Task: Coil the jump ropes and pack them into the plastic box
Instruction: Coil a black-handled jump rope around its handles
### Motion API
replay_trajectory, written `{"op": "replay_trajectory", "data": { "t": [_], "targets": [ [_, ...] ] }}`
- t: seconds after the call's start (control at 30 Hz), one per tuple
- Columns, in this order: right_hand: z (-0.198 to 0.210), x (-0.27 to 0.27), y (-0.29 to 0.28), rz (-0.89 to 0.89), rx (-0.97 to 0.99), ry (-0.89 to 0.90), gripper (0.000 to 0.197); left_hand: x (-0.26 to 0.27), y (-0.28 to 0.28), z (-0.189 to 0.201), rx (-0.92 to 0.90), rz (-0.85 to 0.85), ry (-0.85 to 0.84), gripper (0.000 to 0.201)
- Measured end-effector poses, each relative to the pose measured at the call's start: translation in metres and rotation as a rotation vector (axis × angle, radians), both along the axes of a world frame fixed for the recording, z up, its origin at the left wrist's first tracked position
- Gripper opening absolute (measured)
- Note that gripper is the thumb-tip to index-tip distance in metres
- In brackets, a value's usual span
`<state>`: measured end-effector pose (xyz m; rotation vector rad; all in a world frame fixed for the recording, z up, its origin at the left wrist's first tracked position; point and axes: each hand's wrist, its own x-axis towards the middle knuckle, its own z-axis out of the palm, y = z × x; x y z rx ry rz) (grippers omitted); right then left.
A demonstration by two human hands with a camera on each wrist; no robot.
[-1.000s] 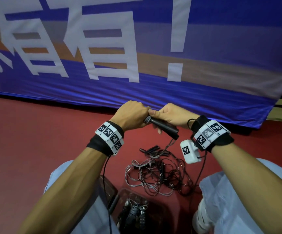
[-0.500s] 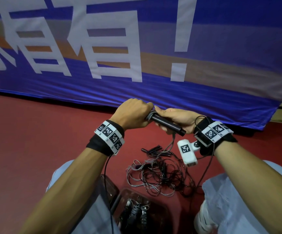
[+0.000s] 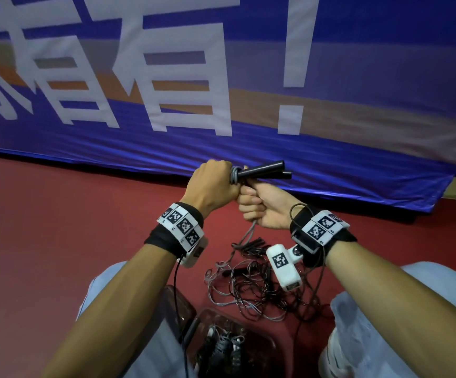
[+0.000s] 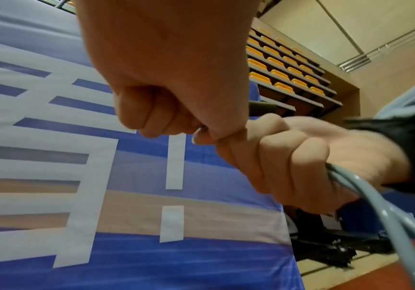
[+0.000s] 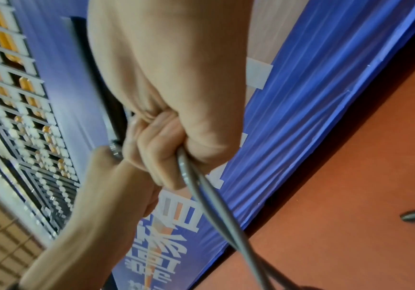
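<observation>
the left hand (image 3: 210,184) is a fist around the grey rope (image 3: 235,174) wound on two black handles (image 3: 265,170). the right hand (image 3: 262,207), touching it, grips the hanging rope strands. below, the plastic box (image 3: 265,347) holds coiled ropes beside a tangled pile (image 3: 251,290).

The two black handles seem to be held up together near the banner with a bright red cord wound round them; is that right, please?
Not quite: the cord wound round the two black handles is grey, not red, as the head view shows. They are indeed held together near the banner.
</observation>
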<state>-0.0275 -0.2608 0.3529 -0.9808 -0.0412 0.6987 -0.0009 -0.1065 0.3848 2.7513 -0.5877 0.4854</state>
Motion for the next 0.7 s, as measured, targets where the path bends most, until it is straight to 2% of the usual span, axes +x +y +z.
{"op": "replay_trajectory", "data": {
  "t": [0.13, 0.23, 0.33, 0.43, 0.5, 0.7],
  "targets": [
    [-0.003, -0.001, 0.011, -0.154, -0.236, -0.010, 0.057, -0.001, -0.004, -0.009, -0.001, 0.044, 0.104, 0.028],
    [0.000, 0.001, 0.010, -0.238, -0.413, -0.107, 0.051, 0.000, -0.010, -0.008, -0.044, 0.082, 0.113, 0.025],
    [0.003, -0.003, 0.012, -0.303, -0.757, -0.355, 0.044, 0.001, -0.015, -0.009, -0.084, 0.138, 0.133, 0.029],
    [0.002, -0.007, 0.011, -0.311, -1.080, -0.601, 0.047, 0.002, -0.019, -0.014, -0.094, 0.170, 0.170, 0.036],
    [0.003, -0.006, 0.005, -0.297, -1.186, -0.701, 0.046, 0.003, -0.021, -0.015, -0.100, 0.179, 0.182, 0.036],
    [0.005, -0.009, -0.012, -0.228, -1.428, -1.033, 0.027, 0.007, -0.023, -0.018, -0.085, 0.168, 0.200, 0.028]
  ]
}}
